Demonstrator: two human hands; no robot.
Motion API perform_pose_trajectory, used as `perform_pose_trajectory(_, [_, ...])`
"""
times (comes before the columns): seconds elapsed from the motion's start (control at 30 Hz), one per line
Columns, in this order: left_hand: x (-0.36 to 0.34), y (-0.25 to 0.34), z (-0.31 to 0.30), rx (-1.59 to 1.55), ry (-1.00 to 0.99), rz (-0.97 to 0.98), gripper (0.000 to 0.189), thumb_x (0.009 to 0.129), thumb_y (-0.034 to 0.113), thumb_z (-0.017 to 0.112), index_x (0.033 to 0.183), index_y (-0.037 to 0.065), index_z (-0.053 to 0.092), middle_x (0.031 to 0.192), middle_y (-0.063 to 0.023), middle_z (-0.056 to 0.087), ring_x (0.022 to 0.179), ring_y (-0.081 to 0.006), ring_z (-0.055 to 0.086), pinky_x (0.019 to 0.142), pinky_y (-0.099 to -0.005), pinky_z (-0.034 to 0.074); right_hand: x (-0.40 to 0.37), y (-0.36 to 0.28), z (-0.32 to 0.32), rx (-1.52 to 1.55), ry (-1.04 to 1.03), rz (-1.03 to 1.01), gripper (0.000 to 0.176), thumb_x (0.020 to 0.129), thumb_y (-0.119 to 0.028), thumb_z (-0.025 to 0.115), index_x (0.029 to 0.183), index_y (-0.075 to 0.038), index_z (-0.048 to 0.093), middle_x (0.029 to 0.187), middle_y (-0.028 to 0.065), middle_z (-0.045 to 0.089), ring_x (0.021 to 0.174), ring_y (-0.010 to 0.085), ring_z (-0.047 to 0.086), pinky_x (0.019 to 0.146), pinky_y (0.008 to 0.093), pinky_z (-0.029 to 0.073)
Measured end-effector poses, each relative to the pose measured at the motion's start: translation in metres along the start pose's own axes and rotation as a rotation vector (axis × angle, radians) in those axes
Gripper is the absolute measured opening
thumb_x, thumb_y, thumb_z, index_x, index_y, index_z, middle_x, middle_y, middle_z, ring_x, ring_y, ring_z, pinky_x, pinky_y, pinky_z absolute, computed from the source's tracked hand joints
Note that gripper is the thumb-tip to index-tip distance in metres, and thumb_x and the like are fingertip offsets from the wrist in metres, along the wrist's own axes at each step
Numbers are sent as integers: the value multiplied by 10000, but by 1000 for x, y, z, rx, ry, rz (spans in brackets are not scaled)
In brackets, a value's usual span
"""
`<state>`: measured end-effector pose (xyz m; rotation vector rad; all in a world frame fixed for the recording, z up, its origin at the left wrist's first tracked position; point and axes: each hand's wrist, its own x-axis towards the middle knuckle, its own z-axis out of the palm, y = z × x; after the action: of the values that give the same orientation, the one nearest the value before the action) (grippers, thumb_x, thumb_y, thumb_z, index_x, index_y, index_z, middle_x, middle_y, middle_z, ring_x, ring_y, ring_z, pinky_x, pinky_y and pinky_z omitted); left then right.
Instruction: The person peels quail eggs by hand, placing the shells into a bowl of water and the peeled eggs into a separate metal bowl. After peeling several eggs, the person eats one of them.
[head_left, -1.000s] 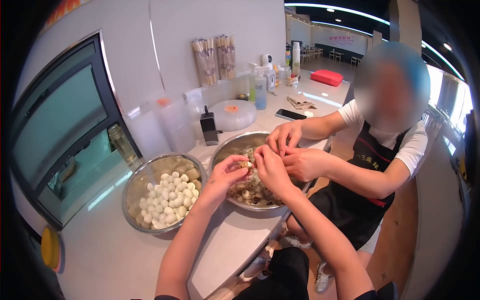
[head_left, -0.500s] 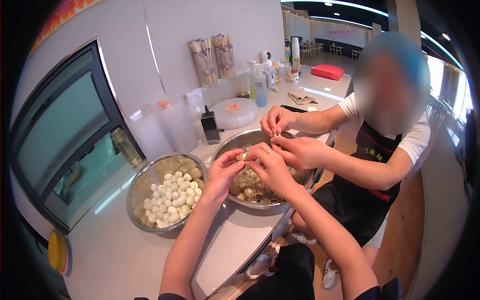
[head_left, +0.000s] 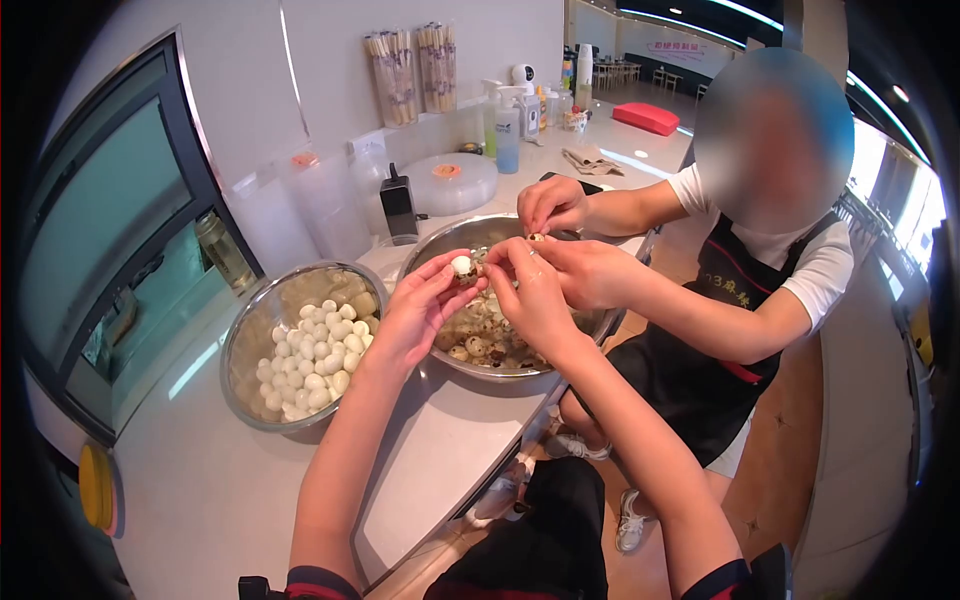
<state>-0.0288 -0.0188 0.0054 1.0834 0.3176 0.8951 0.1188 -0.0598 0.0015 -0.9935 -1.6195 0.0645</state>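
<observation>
Over the near-left rim of a steel bowl (head_left: 500,374) of speckled eggs and shells, my left hand (head_left: 422,305) holds a small egg (head_left: 463,266), its white top bare and speckled shell lower down. My right hand (head_left: 530,300) is just right of it, fingers bent and fingertips close to the egg; whether they pinch a shell piece is too small to tell. To the left, a second steel bowl (head_left: 236,385) holds several peeled white eggs (head_left: 318,360).
A co-worker (head_left: 760,290) in a dark apron stands at the right, both hands over the shell bowl with a speckled egg (head_left: 537,238). Behind the bowls are a black device (head_left: 398,207), a round plastic lid (head_left: 450,183), pump bottles (head_left: 507,140) and a red box (head_left: 645,118).
The egg in my left hand now shows a bare white top where speckled shell was visible. My right fingers have come slightly away from it. The whole view has shifted a little.
</observation>
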Motion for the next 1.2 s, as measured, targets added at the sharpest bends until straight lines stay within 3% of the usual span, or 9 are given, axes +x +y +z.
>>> perform_pose_trajectory(0.13, [-3,1,-1,-53,-34,14,318,851,126,445,1130,-24,417,1048,-108,500,1002,-207,500,873,-270,428,1,-8,-1,59,23,50,63,758,-9,508,794,7,459,743,125,501,687,259,533,592,341,401])
perform_pose_trajectory(0.2, [-3,0,-1,-32,-13,18,316,850,132,448,1125,-21,424,1058,-101,493,1000,-192,497,870,-273,429,2,-6,1,5,40,-98,66,764,-40,517,798,4,481,778,117,497,713,259,522,600,345,394])
perform_pose_trajectory(0.27, [-1,-2,-2,-4,-56,34,318,846,137,457,1123,-17,430,1055,-98,494,985,-169,500,859,-276,434,1,-5,-1,-22,-17,-103,69,772,-61,518,794,1,497,791,117,485,710,275,505,600,348,386])
perform_pose_trajectory(0.43, [4,-5,-2,65,20,-1,168,826,135,508,946,18,497,903,-45,537,853,-113,541,783,-250,471,1,-5,2,-101,-78,-138,52,785,-38,490,786,8,467,763,139,463,687,310,485,593,358,376])
perform_pose_trajectory(0.67, [1,-2,1,108,-2,-27,190,793,135,537,947,32,495,912,-43,531,853,-125,537,787,-279,450,3,-5,1,-180,-3,-141,54,783,-18,480,791,13,435,740,149,457,651,318,480,572,379,371])
perform_pose_trajectory(0.8, [3,-6,0,75,8,-15,210,774,108,539,962,41,475,901,-48,534,828,-129,541,751,-266,456,3,-4,1,-186,16,-209,63,777,-21,491,788,8,437,729,142,465,637,314,483,556,376,371])
perform_pose_trajectory(0.97, [0,1,1,40,-6,-15,206,765,91,549,947,53,461,841,-38,529,790,-133,554,714,-246,472,2,-6,1,-230,92,-150,71,769,-24,506,787,0,442,718,131,476,607,311,487,537,374,374])
perform_pose_trajectory(1.03, [2,-1,-3,40,-21,3,218,753,124,552,930,42,457,890,-97,539,789,-164,553,664,-221,475,2,-6,2,-261,127,-141,73,768,-26,510,787,-2,444,716,128,480,599,309,489,530,373,375])
perform_pose_trajectory(1.2, [1,0,-3,45,-28,0,194,765,134,532,923,45,459,897,-112,548,792,-164,553,673,-222,470,4,-9,1,-247,180,-142,73,768,-21,511,787,4,446,721,133,478,601,295,492,521,360,374])
